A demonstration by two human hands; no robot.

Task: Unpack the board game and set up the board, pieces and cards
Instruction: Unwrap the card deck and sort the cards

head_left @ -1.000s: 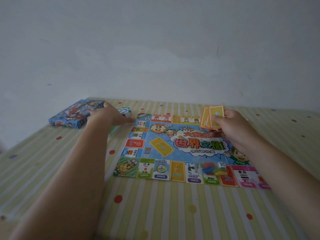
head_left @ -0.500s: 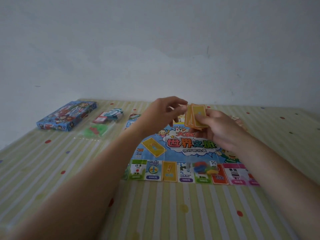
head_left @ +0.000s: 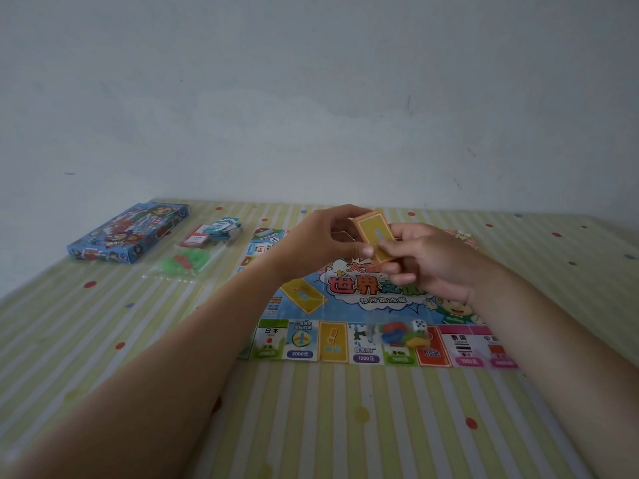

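The colourful game board (head_left: 345, 344) lies flat on the striped tablecloth. Above its middle, both hands hold a stack of orange cards (head_left: 375, 236): my right hand (head_left: 432, 264) grips it from the right and below, my left hand (head_left: 328, 240) pinches its left end. A small bag of coloured tokens (head_left: 401, 335) with a white die (head_left: 420, 325) rests on the board's near edge. A yellow card space (head_left: 303, 294) is printed on the board.
The blue game box (head_left: 129, 233) lies at the far left. Beside it are small packs of cards (head_left: 214, 233) and a clear bag of green and red pieces (head_left: 185, 262). A pale wall rises behind the table.
My left hand came from the card packs at the left over to the orange cards. The fanned cards are now squared into one stack held by both hands.
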